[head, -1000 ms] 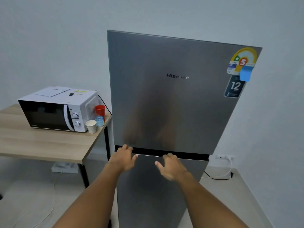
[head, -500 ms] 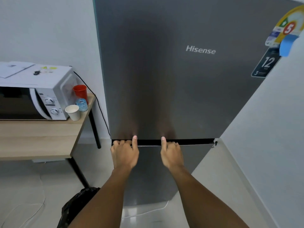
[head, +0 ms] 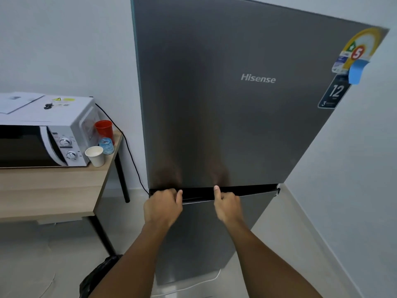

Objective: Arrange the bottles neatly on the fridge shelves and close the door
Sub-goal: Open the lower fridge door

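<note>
Both hands, left hand [head: 163,206] and right hand [head: 227,204], curl into the fridge [head: 236,125] door seam; opening step, needs an outward pull.

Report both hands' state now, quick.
Left hand: fingers curled into the dark gap between the fridge doors, gripping the lower door's top edge.
Right hand: same grip on that edge, thumb up.

The single head-worn camera looks forward and slightly down from close before the closed Hisense fridge [head: 236,115], both forearms reaching in from the bottom edge, the microwave [head: 43,134] on its wooden table [head: 53,190] at the left.
</note>
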The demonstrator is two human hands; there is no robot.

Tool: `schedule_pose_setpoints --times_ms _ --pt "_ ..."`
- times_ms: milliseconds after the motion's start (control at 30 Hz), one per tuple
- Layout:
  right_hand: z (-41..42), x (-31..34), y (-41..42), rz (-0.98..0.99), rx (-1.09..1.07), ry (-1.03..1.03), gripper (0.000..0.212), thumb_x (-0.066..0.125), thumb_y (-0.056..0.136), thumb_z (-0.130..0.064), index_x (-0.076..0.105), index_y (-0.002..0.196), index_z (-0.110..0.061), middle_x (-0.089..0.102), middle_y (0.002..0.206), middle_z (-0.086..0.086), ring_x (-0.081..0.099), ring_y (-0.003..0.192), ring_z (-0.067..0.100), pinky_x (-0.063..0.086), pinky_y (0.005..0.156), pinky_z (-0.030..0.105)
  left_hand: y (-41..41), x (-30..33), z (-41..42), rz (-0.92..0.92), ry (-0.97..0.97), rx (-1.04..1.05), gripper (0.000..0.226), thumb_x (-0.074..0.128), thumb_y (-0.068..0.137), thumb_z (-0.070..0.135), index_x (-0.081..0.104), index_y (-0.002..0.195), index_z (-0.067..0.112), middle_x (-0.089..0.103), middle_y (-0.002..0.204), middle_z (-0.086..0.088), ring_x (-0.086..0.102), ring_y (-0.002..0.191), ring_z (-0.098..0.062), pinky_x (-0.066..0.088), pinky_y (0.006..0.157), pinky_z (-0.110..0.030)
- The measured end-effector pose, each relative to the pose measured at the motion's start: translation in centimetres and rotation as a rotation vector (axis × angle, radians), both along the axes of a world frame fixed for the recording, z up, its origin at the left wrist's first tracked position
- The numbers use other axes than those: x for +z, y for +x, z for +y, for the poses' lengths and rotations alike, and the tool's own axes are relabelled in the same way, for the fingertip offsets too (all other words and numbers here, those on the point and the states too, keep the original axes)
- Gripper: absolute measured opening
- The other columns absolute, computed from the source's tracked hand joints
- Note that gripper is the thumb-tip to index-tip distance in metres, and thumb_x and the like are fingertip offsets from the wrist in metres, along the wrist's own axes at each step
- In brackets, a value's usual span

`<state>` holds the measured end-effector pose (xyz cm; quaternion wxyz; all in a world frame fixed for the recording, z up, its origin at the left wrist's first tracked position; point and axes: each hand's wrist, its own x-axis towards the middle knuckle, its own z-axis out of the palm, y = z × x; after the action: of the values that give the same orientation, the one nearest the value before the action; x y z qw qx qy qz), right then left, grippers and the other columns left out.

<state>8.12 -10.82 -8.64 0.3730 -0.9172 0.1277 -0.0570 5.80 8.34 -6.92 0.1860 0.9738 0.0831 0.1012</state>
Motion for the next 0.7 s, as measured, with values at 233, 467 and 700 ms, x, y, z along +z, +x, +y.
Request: schedule_pose_setpoints --times_ms 233,467,700 --pt "-0.6 0.3 -3.5 -0.034 -0.019 0.004 0.063 0.043 0.099 -0.048 0.038 0.047 -0.013 0.056 0.058 0.005 0.059 0.072 0.028 0.042 0.072 0.033 -1.9 0.3 2.5 -0.062 -0.102 -0.156 0.021 0.046 0.096 0.036 0.063 0.089 0.027 0.066 0.082 0.007 0.061 0.073 -0.017 0.044 0.06 -0.028" --pt "-1.3 0.3 -7.6 0.122 -0.07 -0.049 0.083 0.041 0.081 -0.08 0.06 0.131 -0.017 0.038 0.157 0.005 0.04 0.14 0.028 0.041 0.107 0.041 -1.2 1.9 -2.5 0.35 -0.661 -0.344 0.042 0.035 0.103 0.032 0.066 0.085 0.01 0.068 0.078 -0.005 0.052 0.038 -0.017 0.042 0.041 -0.022" --pt "-4.0 0.6 -11.7 0.167 -0.057 -0.008 0.095 0.05 0.07 -0.086 0.049 0.14 -0.022 0.028 0.161 -0.001 0.029 0.148 0.019 0.038 0.109 0.036 0.3 -0.1 -7.8 0.292 -0.399 -0.601 0.026 0.043 0.097 0.015 0.059 0.115 0.024 0.058 0.12 0.002 0.06 0.106 -0.018 0.048 0.086 -0.034"
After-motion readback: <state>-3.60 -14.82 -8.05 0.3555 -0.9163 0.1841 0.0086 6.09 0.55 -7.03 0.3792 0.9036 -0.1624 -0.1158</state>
